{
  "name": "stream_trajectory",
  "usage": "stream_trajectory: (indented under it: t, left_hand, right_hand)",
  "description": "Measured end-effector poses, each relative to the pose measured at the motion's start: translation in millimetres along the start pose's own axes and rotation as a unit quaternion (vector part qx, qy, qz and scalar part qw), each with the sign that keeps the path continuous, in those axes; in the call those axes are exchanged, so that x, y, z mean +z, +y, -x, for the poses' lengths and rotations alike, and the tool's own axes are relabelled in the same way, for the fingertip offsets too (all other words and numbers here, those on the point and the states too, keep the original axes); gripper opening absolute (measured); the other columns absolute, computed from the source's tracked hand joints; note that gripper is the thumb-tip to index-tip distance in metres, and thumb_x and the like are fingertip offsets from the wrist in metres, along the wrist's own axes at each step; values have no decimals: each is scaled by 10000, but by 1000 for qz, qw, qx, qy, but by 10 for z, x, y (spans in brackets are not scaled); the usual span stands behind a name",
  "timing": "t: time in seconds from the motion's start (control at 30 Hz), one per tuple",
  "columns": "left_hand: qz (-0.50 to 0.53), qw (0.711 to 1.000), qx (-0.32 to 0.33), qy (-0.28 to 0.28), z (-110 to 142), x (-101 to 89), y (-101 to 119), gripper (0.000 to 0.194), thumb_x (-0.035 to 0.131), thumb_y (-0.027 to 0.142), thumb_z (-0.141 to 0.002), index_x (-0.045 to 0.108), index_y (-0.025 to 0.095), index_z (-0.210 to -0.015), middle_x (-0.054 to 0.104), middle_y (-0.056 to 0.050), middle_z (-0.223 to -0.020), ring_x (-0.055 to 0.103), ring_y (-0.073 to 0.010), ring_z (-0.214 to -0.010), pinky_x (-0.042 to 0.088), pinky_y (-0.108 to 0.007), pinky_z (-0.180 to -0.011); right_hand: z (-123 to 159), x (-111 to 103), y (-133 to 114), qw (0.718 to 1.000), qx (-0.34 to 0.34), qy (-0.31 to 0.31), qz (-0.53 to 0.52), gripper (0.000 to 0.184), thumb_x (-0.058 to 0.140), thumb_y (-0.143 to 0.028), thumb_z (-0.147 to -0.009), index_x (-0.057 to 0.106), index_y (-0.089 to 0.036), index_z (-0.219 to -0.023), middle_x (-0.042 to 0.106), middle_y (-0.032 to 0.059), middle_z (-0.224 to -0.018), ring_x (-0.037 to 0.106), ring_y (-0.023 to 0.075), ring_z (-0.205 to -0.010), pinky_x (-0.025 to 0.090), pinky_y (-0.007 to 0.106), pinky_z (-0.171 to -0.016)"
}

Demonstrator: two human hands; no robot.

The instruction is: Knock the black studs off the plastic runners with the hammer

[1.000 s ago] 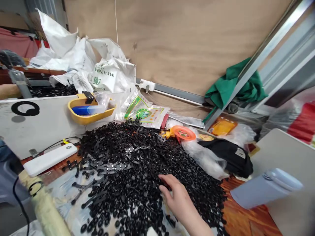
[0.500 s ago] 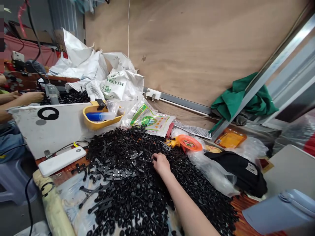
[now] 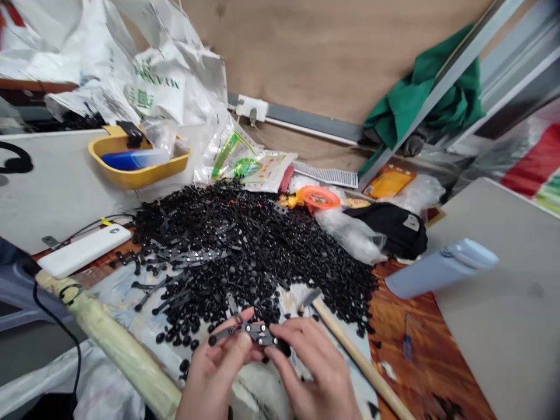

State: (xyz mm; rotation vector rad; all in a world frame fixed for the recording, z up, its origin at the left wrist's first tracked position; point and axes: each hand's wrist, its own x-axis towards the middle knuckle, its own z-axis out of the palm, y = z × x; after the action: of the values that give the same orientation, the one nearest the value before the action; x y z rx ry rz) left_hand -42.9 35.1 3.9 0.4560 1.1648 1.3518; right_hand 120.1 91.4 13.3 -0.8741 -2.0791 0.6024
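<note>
Left hand (image 3: pixel 214 379) and right hand (image 3: pixel 317 370) both grip a black plastic stud strip (image 3: pixel 245 333). Heap of loose black studs (image 3: pixel 258 251) just beyond, wooden handle (image 3: pixel 354 350) beside right hand.

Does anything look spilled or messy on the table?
Yes! A big heap of black plastic pieces sprawls loose across the table, and a few stray ones lie apart from it on the orange wood-look top, as if they scattered.

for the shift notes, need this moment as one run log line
left hand: pinching black strip with metal studs | right hand: pinching same strip | nearby: pile of black plastic parts, wooden handle
</note>
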Motion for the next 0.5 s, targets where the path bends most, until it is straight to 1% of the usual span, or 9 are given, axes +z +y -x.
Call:
stream_trajectory:
  t: [0.03,0.1,0.17,0.2,0.23,0.3,0.37,0.43,0.5]
  left_hand:
    - [34,999,-19,17,-25,62,-33,456,771,533,-711,742,178,-996,765,-92,-949,696,-237,-877,565,-331,-807]
    - [58,996,-60,37,-24,133,-67,438,830,503,-643,759,162,-909,767,-73,-804,694,-210,-734,564,-288,-672]
    - [34,994,-102,28,18,147,-68,421,847,482,-623,757,159,-878,749,-49,-719,658,-167,-626,525,-240,-571]
    - [20,992,-119,22,47,143,-63,415,841,478,-630,753,160,-882,740,-40,-698,636,-149,-592,505,-224,-546]
    - [4,991,-133,17,79,136,-59,404,831,474,-643,748,160,-884,731,-33,-684,617,-136,-572,485,-211,-530]
    - [-38,988,-148,0,146,126,-55,368,803,468,-673,742,154,-856,710,-26,-644,585,-122,-552,448,-195,-511]
    - [-91,983,-155,-33,210,127,-58,350,782,467,-690,735,143,-815,687,-26,-590,558,-118,-527,421,-190,-490]
    - [-128,977,-163,-52,265,133,-67,380,780,493,-678,725,148,-828,675,-24,-553,558,-127,-506,416,-193,-462]
    - [-156,970,-177,-57,301,132,-81,403,786,517,-658,700,160,-824,669,-15,-535,553,-119,-441,402,-186,-412]
  right_hand:
    - [186,21,-38,999,17,-15,-38,337,659,-156,-873,636,-275,-1188,663,57,-944,628,207,-817,534,292,-710]
    - [499,54,-64,979,116,-56,-157,384,717,-343,-864,623,-300,-1234,664,61,-967,637,201,-754,539,266,-624]
    - [698,51,-50,925,240,-86,-281,412,660,-544,-867,651,-287,-1190,673,73,-957,648,201,-717,525,249,-553]
    - [746,31,-37,901,286,-90,-314,411,608,-579,-891,662,-275,-1163,679,78,-944,652,201,-719,520,246,-550]
    - [758,0,-25,888,316,-82,-324,391,567,-573,-919,669,-263,-1135,684,79,-927,653,200,-733,518,247,-567]
    - [695,-77,-6,891,339,-53,-297,341,547,-512,-951,655,-256,-1149,681,72,-928,644,192,-768,514,250,-617]
    - [577,-134,-1,911,323,-22,-257,308,575,-441,-945,631,-264,-1191,666,56,-955,631,188,-820,508,265,-693]
    - [479,-136,-12,930,291,-48,-219,212,620,-343,-915,666,-254,-1102,651,31,-904,611,172,-790,483,260,-704]
    - [449,-99,-31,937,283,-85,-187,71,658,-260,-874,688,-227,-930,624,5,-801,580,150,-697,452,240,-642]
